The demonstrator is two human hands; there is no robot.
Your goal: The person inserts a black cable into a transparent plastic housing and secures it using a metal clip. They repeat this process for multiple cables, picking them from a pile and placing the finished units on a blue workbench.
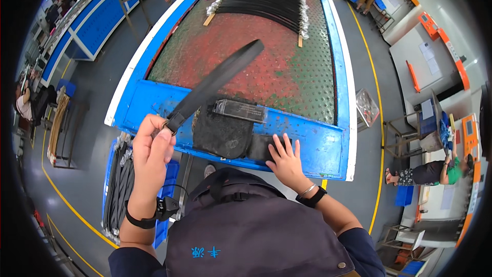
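While left hand [150, 149] narrow around black strap [215, 83], right hand [288, 166] wide on black pad [259, 146], dark mat [220, 134] between, clear case [241, 111] beyond.

Person wears dark purplish-grey apron [256, 240], blue lettering [198, 252], brass-toned snap [342, 265] | short navy sleeves [362, 249] | black left-wrist strap [139, 221] with boxy black device [166, 208], thin black cable [183, 188] | silver right-wrist bangle [308, 190], black band [313, 198] | grey shoe [209, 170]

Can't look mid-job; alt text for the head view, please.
The person's left hand holds a black strap by one end, its length slanting up and right above a blue-edged worktable, while the right hand is spread at a dark flat pad. Farther back, black strips lie across the mottled surface.
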